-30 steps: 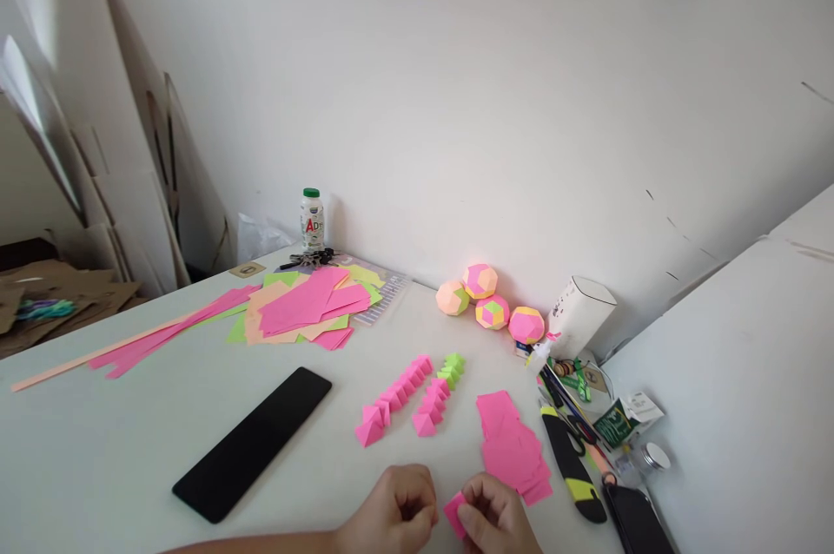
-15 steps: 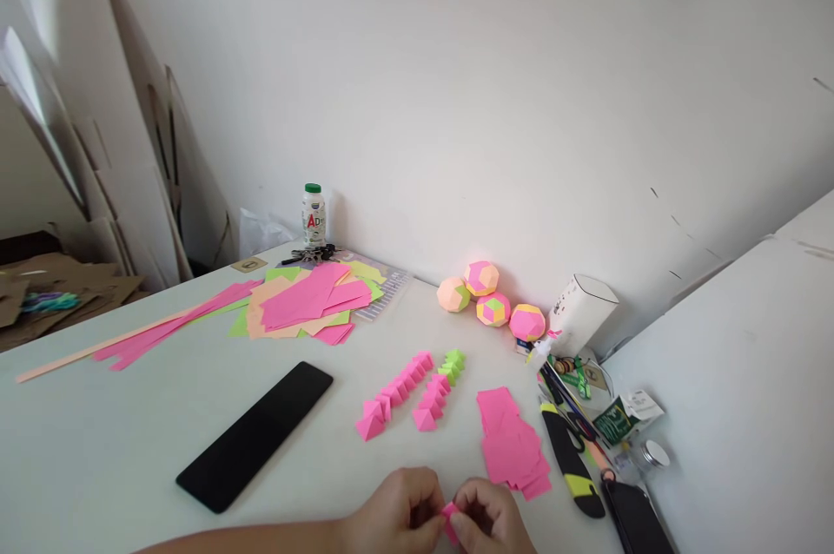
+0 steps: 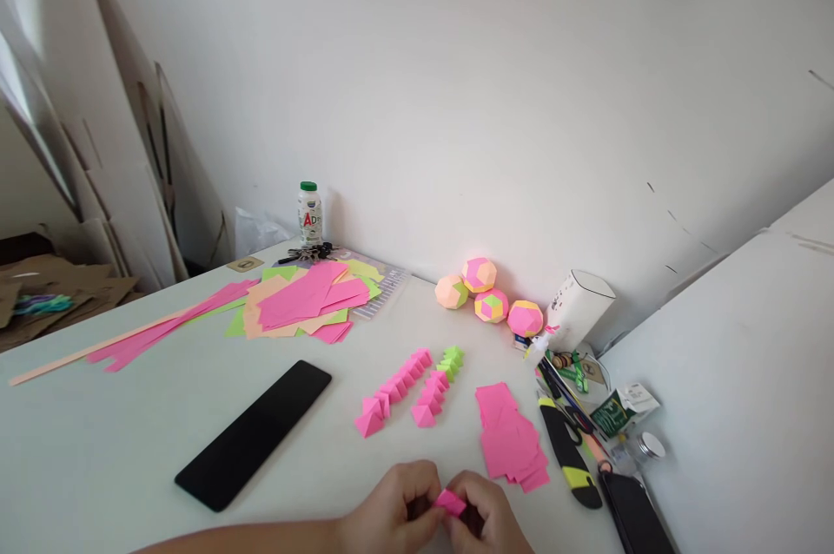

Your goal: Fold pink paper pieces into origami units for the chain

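Observation:
Between my fingertips is a small folded piece of pink paper, near the bottom of the view. My left hand pinches it from the left, and my right hand grips it from the other side. Just beyond my hands, a row of folded pink paper units stands on the table. Beside it runs a second row, with pink units in front and green units behind. A loose stack of flat pink paper pieces lies to the right of my hands.
A black phone-like slab lies at left. Coloured paper sheets and strips spread behind it, near a white bottle. Paper balls rest by the wall. At right are a utility knife, a jar and a black phone.
The pink piece has been turned between my fingers and now lies more sideways, slightly higher. Both hands stay close together. The camera view has shifted slightly.

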A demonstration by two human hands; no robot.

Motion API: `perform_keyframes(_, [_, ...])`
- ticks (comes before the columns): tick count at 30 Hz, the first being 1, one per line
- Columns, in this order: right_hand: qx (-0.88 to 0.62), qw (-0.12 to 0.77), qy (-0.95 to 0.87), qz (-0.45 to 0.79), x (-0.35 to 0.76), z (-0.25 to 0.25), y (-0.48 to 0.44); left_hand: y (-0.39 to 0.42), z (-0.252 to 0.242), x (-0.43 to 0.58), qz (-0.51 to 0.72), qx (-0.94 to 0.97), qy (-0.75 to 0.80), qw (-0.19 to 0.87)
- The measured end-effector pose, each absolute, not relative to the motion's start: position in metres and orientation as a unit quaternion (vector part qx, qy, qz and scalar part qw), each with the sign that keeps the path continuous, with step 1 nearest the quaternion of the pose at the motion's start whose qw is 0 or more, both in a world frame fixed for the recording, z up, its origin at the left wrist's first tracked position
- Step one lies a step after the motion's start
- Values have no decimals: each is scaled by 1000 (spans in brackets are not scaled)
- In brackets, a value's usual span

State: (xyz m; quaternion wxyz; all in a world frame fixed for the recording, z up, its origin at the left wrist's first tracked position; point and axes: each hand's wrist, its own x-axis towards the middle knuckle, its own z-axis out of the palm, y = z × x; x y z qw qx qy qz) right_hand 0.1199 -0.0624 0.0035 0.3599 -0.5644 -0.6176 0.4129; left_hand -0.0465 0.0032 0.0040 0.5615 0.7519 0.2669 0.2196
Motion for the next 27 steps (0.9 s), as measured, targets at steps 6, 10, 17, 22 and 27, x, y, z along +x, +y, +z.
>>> perform_keyframes(6, [-567, 356, -625, 402, 122, 2, -63, 4, 4, -46, 220, 754, 248, 567])
perform_keyframes(10, [-561, 358, -620, 417, 123, 4, -64, 4, 2, -46, 225, 744, 239, 582])
perform_keyframes(17, [-556, 388, -581, 450, 126, 4, -64, 8, 1, -45, 230, 709, 254, 616])
perform_keyframes(22, [-537, 403, -554, 493, 128, 4, -64, 8, 1, -44, 208, 674, 251, 663])
perform_keyframes(27, [-539, 402, -555, 489, 127, 4, -63, 8, -1, -44, 191, 655, 263, 682])
